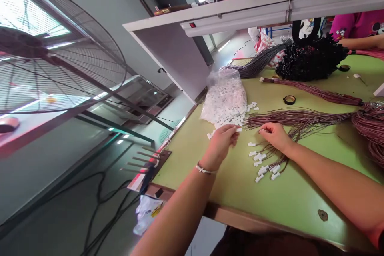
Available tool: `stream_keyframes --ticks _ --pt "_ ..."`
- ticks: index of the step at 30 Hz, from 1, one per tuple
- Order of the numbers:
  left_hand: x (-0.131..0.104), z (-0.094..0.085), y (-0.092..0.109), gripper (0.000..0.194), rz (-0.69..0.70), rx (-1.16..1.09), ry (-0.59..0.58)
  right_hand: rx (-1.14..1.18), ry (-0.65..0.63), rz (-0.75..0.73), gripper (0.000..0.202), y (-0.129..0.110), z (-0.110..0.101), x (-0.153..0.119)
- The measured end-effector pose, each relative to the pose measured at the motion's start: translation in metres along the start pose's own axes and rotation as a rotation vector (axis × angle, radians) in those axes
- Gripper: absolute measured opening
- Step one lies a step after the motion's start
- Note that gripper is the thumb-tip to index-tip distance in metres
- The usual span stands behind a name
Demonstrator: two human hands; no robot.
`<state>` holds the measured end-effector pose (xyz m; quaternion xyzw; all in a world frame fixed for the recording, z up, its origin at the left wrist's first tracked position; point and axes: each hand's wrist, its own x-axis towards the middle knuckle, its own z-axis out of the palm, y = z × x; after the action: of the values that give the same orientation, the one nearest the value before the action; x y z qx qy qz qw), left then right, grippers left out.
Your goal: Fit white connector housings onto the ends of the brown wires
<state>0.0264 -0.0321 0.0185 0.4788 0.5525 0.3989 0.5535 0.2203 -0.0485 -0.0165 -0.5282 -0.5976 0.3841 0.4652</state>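
Holds the two hands apart, low over the green worktop (231, 192). Pinches a small white connector (239, 130) between thumb and fingers of the left hand (220, 142), right beside a heap of loose connectors (232, 119) at the mouth of a clear plastic bag (225, 92). Wears a pale bracelet (205, 169) on the left wrist. Closes the fingertips of the right hand (274, 134) on what looks like a thin wire (263, 130), mostly hidden by the fingers. Has a loose group of wired connectors (262, 166) flat on the worktop, nearer the body than the right hand. Faces a spread wire bundle (282, 117) just beyond that hand, leading right toward a reddish coil (372, 128). Has a tape roll (289, 100) farther back, near a second bundle (312, 88), and a black pile (312, 62) behind both. Has a large fan (63, 58) off to the left.
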Motion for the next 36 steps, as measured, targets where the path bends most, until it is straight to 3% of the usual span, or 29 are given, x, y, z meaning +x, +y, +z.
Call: stream_keyframes --ticks 3,5,9,24,29,33,36 --pt "0.006 0.025 -0.006 0.02 -0.105 -0.199 -0.118 0.007 0.021 0.005 0.018 0.0 0.0 0.0" --pt "0.008 0.032 -0.01 0.02 -0.128 -0.263 -0.174 -0.004 0.026 -0.005 0.018 0.001 0.0 0.0" --pt "0.008 0.03 -0.017 0.021 -0.125 -0.287 -0.234 -0.079 0.032 -0.024 0.016 0.001 0.002 0.0" --pt "0.008 0.025 -0.02 0.024 -0.081 -0.262 -0.219 -0.197 0.043 -0.047 0.012 0.003 0.003 -0.002" --pt "0.005 0.024 -0.018 0.027 0.0 -0.101 -0.222 -0.244 0.04 -0.078 0.01 0.006 0.003 -0.002" --pt "0.001 0.026 -0.015 0.02 0.119 0.152 -0.181 -0.328 -0.043 -0.127 0.011 0.005 0.002 -0.002" --pt "0.001 0.03 -0.017 0.017 0.147 0.223 -0.184 -0.385 -0.077 -0.165 0.01 0.003 0.002 -0.003"
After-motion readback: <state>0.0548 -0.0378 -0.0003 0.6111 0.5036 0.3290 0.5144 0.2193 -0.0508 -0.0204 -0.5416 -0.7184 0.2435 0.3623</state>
